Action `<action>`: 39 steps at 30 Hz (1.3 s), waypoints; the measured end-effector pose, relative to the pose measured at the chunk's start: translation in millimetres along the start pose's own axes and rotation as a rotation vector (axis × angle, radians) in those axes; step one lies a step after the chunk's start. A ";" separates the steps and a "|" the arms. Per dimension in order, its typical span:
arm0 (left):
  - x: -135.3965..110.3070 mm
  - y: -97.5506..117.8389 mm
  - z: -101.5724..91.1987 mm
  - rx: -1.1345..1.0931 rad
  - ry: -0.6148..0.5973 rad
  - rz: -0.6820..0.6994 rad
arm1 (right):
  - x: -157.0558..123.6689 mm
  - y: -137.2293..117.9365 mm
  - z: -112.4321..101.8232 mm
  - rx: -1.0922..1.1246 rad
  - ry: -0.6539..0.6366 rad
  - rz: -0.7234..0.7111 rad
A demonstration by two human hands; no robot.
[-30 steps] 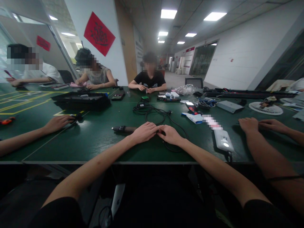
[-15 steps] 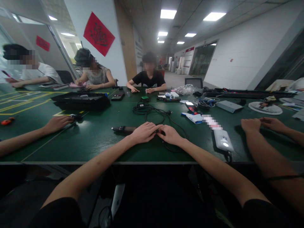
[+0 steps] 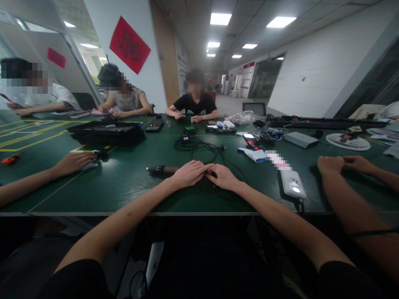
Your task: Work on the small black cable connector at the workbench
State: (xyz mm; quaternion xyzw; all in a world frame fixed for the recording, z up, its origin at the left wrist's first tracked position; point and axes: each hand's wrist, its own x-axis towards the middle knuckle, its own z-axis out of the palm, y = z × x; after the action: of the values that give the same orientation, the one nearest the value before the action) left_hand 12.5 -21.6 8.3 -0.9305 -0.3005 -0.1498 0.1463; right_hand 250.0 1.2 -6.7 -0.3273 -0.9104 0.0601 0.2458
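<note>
A dark, pen-shaped electric screwdriver (image 3: 162, 170) lies on the green table, its bit pointing left. My left hand (image 3: 188, 173) is closed over its rear half, hiding that part. My right hand (image 3: 223, 177) meets the left fingertips and pinches a small dark piece at the screwdriver's back end, seemingly the end of the black power cable (image 3: 233, 162). Fingers cover the joint, so I cannot tell whether the two are connected. The cable loops on the table beyond my hands, with a black adapter (image 3: 184, 138) near it.
A black tray (image 3: 106, 133) stands left of centre. To the right lie a blue-white packet (image 3: 254, 155) and a white power bank (image 3: 293, 184). Co-workers' arms rest at left (image 3: 68, 165) and right (image 3: 333, 166); a person (image 3: 195, 101) sits opposite.
My hands stay at the screwdriver's back end, with only slight finger movement. The co-worker's hands at the right have shifted slightly.
</note>
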 end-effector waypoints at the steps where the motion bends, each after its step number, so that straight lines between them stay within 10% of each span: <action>1: 0.2 0.1 -0.1 0.001 0.001 -0.007 | 0.0 0.1 -0.3 0.000 -0.002 -0.005; 39: 0.8 0.6 0.4 -0.020 0.001 -0.001 | -0.2 0.1 0.3 -0.005 -0.004 0.017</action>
State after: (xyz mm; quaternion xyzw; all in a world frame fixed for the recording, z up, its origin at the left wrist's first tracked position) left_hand 13.5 -21.5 8.1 -0.9317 -0.2993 -0.1533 0.1372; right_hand 250.1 1.2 -7.0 -0.3355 -0.9082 0.0608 0.2426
